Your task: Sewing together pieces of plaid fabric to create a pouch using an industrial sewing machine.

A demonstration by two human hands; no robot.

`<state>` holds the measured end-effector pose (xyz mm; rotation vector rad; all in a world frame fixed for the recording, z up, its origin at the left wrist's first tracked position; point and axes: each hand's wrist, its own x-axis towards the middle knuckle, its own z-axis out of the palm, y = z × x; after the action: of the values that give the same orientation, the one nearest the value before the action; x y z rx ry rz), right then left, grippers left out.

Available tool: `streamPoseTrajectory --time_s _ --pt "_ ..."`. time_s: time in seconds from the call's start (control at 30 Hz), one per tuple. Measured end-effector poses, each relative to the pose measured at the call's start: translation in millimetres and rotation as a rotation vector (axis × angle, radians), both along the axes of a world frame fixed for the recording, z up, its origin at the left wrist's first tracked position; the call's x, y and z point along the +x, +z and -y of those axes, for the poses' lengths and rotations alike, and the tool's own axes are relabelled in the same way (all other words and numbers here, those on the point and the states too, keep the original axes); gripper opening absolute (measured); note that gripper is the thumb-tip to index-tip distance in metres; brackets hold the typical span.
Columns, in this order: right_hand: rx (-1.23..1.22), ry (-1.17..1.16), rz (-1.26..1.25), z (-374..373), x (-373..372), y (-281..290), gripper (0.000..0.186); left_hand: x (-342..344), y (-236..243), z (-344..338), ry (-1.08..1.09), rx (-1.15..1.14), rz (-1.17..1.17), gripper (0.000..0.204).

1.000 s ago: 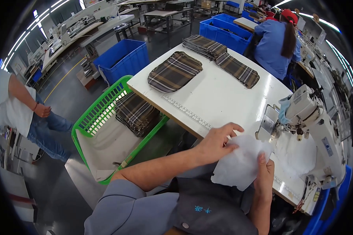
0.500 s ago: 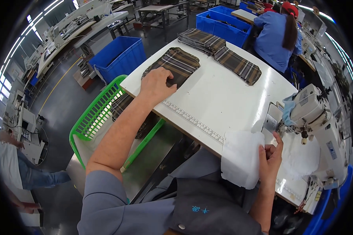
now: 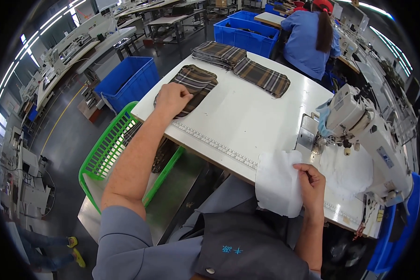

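Fingers curled at the left end of the white table point(image 3: 247, 112), my left hand point(image 3: 173, 99) is resting on plaid cloth point(image 3: 199, 78), grip unclear; my right hand point(image 3: 311, 187) is pinching a white sheet point(image 3: 277, 186) over the table's near edge. Seemingly I'm picking up cloth, needing a clean pinch.

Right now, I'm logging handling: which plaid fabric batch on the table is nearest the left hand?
The front-left plaid batch, partly under the left hand; the back batch and right batch lie farther off, uncovered.

Head-height fisheye view, facing downward
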<state>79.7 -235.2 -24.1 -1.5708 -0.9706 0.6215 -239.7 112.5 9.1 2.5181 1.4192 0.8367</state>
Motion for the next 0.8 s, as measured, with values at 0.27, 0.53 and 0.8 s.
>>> streamPoseTrajectory --time_s 0.27,0.53,0.8 --pt "0.048 -0.114 0.157 0 -9 -1 0.025 63 54 141 -0.494 0.377 0.061 0.008" --pt "0.147 -0.081 0.122 8 -15 3 0.029 127 19 255 -0.983 -0.059 -0.055 0.014" --pt "0.193 -0.034 0.400 32 -20 22 0.015 169 38 220 -0.773 -0.080 0.475 0.026"
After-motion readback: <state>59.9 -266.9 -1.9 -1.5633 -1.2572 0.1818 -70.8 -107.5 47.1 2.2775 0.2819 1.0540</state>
